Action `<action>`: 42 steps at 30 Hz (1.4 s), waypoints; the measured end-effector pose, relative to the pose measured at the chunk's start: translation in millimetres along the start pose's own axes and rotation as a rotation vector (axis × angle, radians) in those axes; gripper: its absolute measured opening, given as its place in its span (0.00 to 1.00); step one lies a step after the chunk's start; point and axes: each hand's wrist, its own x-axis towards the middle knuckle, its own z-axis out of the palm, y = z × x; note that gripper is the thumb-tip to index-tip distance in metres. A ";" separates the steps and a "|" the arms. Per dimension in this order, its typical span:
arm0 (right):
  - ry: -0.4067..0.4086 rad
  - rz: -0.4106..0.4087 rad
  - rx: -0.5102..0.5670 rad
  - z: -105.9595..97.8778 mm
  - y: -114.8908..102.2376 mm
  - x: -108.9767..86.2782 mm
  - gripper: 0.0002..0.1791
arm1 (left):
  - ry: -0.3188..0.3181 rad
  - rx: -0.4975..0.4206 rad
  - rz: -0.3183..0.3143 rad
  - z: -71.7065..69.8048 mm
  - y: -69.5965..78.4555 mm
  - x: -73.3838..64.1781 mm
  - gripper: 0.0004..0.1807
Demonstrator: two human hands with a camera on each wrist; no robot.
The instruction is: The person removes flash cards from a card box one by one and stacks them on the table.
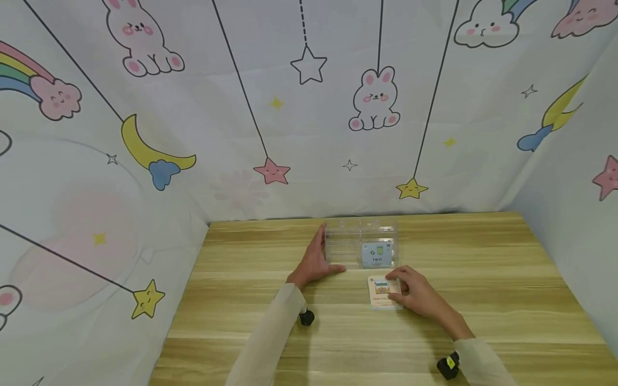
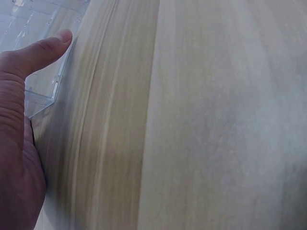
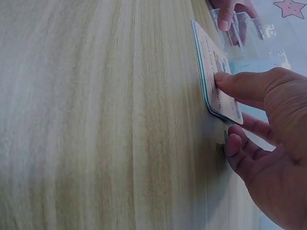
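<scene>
Card stack (image 1: 378, 299), flat and round-cornered, sits inward from the desk's far edge, the right hand's (image 1: 421, 295) thumb and fingers clamped on its side toward the desk's right edge. The left hand (image 1: 314, 264), thumb and fingers apart, touches a clear, hard-plastic box (image 1: 343, 244) nearer the far edge of the wood-grained desk (image 1: 217, 300). Only the right wrist view shows the stack's thin, teal-edged layers; only the head view makes the box's blue "tea" card (image 1: 376, 255) readable.

- Clear divided box (image 1: 343, 250) by the worktop's (image 1: 232, 289) far edge.
- Blue "tea" card (image 1: 377, 256) inside, right compartment.
- Cream-topped card stack (image 1: 381, 289), farther from that edge.
</scene>
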 end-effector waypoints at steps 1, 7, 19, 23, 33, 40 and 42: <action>-0.009 0.003 -0.007 -0.3 -0.4 0.1 0.21 | -0.001 0.002 -0.001 0.0 -0.2 0.3 0.76; -0.042 -0.010 -0.028 -2.6 -0.6 0.3 0.18 | 0.001 0.011 0.009 0.9 -3.4 1.9 0.76; 0.035 0.018 -0.038 -19.1 -6.0 16.3 0.25 | -0.005 0.009 0.004 1.7 -6.8 1.6 0.77; 0.084 0.006 -0.045 -25.5 -7.2 24.0 0.26 | -0.003 0.016 -0.005 1.8 -5.7 1.3 0.77; 0.154 0.031 -0.045 -29.9 -6.9 35.4 0.28 | -0.004 0.029 -0.001 2.0 -3.6 1.0 0.77; 0.161 0.036 -0.049 -29.0 -6.0 38.4 0.26 | 0.000 0.024 0.016 2.2 -4.8 1.7 0.77; 0.161 0.040 -0.045 -28.8 -6.6 38.5 0.26 | 0.002 0.024 0.016 2.1 -4.1 1.1 0.76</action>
